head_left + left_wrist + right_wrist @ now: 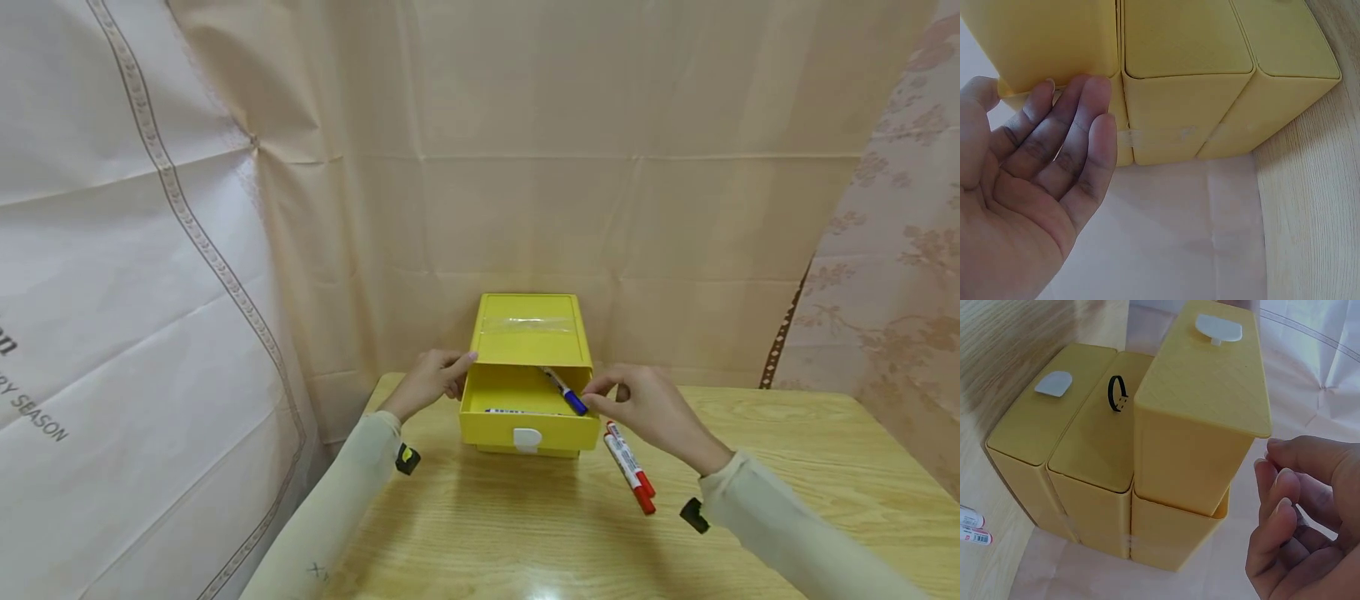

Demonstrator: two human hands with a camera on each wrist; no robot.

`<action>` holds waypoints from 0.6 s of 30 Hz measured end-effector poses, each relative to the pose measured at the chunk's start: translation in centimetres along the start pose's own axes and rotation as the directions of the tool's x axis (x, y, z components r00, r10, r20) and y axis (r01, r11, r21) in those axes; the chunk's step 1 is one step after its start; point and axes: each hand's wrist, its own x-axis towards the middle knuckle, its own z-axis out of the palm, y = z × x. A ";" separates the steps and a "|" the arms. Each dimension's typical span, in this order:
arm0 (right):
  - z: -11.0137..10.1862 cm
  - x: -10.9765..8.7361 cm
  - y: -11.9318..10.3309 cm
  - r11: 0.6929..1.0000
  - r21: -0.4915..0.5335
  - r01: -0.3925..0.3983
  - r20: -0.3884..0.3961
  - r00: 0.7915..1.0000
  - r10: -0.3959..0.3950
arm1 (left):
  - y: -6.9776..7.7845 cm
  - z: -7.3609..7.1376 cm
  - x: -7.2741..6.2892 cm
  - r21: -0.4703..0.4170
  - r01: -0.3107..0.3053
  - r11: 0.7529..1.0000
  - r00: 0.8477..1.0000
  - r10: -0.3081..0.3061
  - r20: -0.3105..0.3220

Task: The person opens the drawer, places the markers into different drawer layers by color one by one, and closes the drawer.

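A yellow drawer unit [528, 343] stands on the table with its top drawer [491, 432] pulled out. My left hand [426, 385] rests at the unit's left side, its fingers nearly straight against the yellow wall [1063, 37]. Over the drawer's right side, my right hand [656, 412] pinches the capped end of a blue marker [576, 403], which slants down into the drawer. Another marker [513, 411] lies inside behind the drawer front, mostly hidden. In the right wrist view the fingertips of the right hand [1307, 519] meet beside the drawer rim; the blue marker is hidden there.
Two red-capped markers [632, 468] lie side by side on the wooden table [757, 467], right of the unit. Lower drawers carry a white tab [1054, 383] and a black loop [1116, 394]. Clear tape [525, 323] crosses the unit's top. A beige curtain [525, 167] hangs behind.
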 end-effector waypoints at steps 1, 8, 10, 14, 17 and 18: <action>-0.1 -0.1 0.0 1.000 0.001 0.006 -0.004 1.000 -0.006 | 0.0 0.0 0.0 0.001 0.000 1.000 1.000 0.000 -0.001; -0.4 -0.8 0.4 1.000 -0.002 0.000 -0.014 1.000 0.000 | 0.0 0.0 -0.1 -0.002 0.004 1.000 1.000 -0.004 -0.003; -0.6 -1.1 0.5 1.000 -0.003 -0.021 -0.008 1.000 0.021 | 0.0 0.0 -0.1 -0.004 0.006 1.000 1.000 -0.006 -0.003; -0.7 -1.5 0.8 0.999 0.010 -0.047 0.003 0.999 0.047 | 0.0 0.0 -0.1 -0.008 0.008 1.000 1.000 -0.008 -0.003; -0.7 -1.9 1.1 0.998 0.027 -0.057 0.018 0.998 0.057 | 0.1 0.0 -0.1 -0.004 0.004 1.000 1.000 -0.004 -0.005; -0.6 -2.0 1.2 0.998 0.030 -0.060 0.023 0.998 0.059 | 0.1 0.0 -0.1 0.001 0.001 1.000 1.000 -0.001 -0.007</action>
